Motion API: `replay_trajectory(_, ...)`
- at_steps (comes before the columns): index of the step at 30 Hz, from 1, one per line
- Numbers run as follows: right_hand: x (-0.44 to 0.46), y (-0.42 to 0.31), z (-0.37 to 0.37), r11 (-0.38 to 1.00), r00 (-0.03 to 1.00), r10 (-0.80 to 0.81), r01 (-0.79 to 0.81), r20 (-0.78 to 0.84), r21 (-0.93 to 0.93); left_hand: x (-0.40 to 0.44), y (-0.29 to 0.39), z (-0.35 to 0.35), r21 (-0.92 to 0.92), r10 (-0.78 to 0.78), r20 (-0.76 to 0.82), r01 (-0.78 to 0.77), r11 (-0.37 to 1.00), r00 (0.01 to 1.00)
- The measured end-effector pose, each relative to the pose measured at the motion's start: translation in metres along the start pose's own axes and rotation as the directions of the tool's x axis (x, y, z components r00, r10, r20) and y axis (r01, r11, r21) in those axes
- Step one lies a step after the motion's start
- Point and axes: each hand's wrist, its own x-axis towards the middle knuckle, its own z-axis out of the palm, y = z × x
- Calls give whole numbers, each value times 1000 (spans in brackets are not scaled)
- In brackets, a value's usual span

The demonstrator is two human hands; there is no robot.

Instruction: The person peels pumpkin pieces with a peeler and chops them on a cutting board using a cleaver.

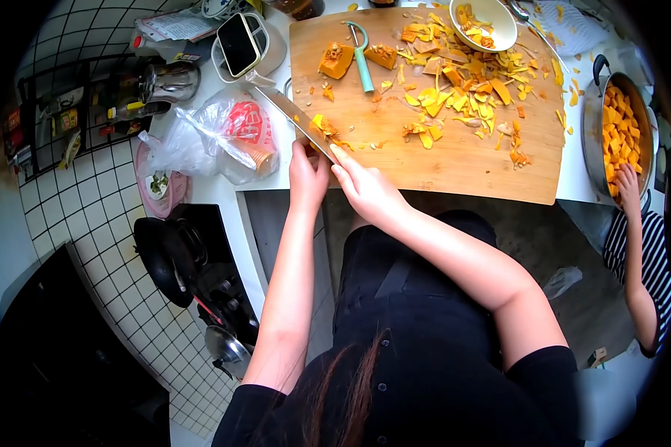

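My right hand (367, 192) is closed around the handle end of a kitchen knife (285, 104), whose blade slants up to the left over the near left edge of the cutting board (425, 164). My left hand (308, 177) is just left of it, fingers curled against a pumpkin piece (323, 125) that the blade partly hides. Further up the board are two pumpkin chunks (336, 61) with seeds and a green peeler (364, 68). Pumpkin peelings (455, 97) are strewn over the board's right half.
A white bowl (503, 22) with scraps sits at the board's far edge. On the right, another person's hand (628, 186) reaches into a pot (595, 141) of pumpkin cubes. A plastic bag (235, 141) and a phone (238, 46) on a container are at left.
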Motion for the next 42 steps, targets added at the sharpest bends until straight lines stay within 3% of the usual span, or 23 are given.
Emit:
replay_trajectory(4,-6,-1,-5,994,1000,7,-8,6,107,0,3,-3,16,3,-16,-2,1000,1000)
replay_trajectory(7,-15,5,-5,996,997,-81,82,-7,23,2,-14,-4,36,23,-25,-22,999,999)
replay_trajectory(10,-13,-4,-11,999,993,41,-39,114,-18,-1,-14,-6,-23,-59,-19,58,998,998)
replay_trajectory(13,-3,7,-8,998,996,-13,7,88,69,-1,-15,-2,-136,-35,-56,27,990,998)
replay_trajectory(14,1,23,-3,983,984,-174,175,-27,59,0,-19,0,-195,-45,-49,35,980,998)
replay_trajectory(15,1,13,-14,977,996,51,-65,75,203,1,-27,3,-253,-56,-43,43,967,997)
replay_trajectory(17,-3,-6,-32,845,932,287,-355,220,400,1,-29,3,-346,-111,-14,99,933,994)
replay_trajectory(20,-8,-8,-53,800,914,327,-404,242,444,4,-27,1,-375,-202,-1,187,908,979)
replay_trajectory(21,-9,-10,-58,807,918,327,-395,224,440,9,-32,2,-438,-182,18,171,882,983)
replay_trajectory(24,-9,-13,-70,772,877,424,-480,226,417,8,-32,7,-321,-21,-39,8,947,999)
replay_trajectory(25,-9,-12,-71,777,879,421,-477,224,411,7,-21,1,-243,-127,19,127,962,992)
replay_trajectory(28,-10,-14,-70,802,886,409,-464,220,376,11,-17,1,4,-130,-29,130,991,991)
replay_trajectory(30,-12,-19,-71,832,891,399,-451,218,322,12,-10,-4,12,-155,-9,155,988,988)
replay_trajectory(33,-12,-19,-75,963,954,239,-256,180,80,14,-8,-9,-77,-197,32,199,977,980)
replay_trajectory(36,-14,-36,-82,939,904,334,-342,267,-15,13,2,-19,-127,-241,91,251,960,966)
replay_trajectory(38,-18,-31,-82,967,930,250,-255,270,-17,13,8,-25,-131,-250,110,263,956,962)
replay_trajectory(42,-19,-30,-84,964,913,264,-260,312,-55,13,4,-29,-74,-249,151,263,962,956)
